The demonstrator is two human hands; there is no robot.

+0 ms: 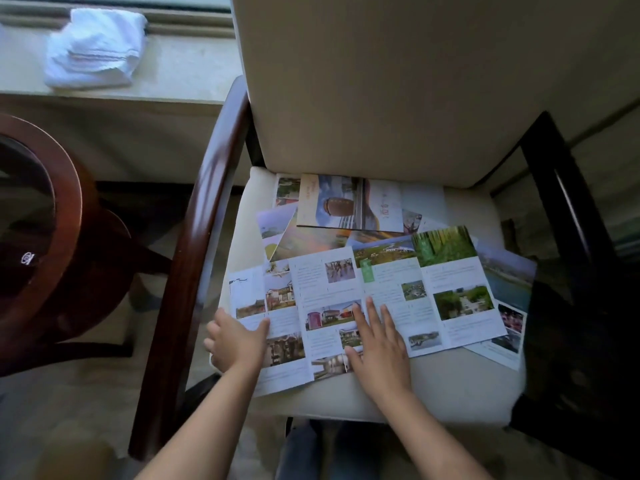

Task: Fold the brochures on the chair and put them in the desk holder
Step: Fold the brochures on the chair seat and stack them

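Observation:
A large unfolded brochure point(433, 292) with photos and text panels lies spread across the cream seat of the chair point(450, 386). My left hand point(239, 337) grips its left edge, thumb on top of the paper. My right hand point(377, 344) presses flat on the middle panels, fingers spread. Several other brochures lie beneath and behind it, among them a folded one with a jar picture point(349, 206) near the backrest and one with a water photo point(507, 282) at the right. No desk holder is in view.
The chair has dark wooden armrests, left point(197, 237) and right point(568, 209), and a tall cream backrest point(415, 81). A round dark wooden table point(52, 216) stands at the left. A folded white towel point(95, 50) lies on a ledge at the back left.

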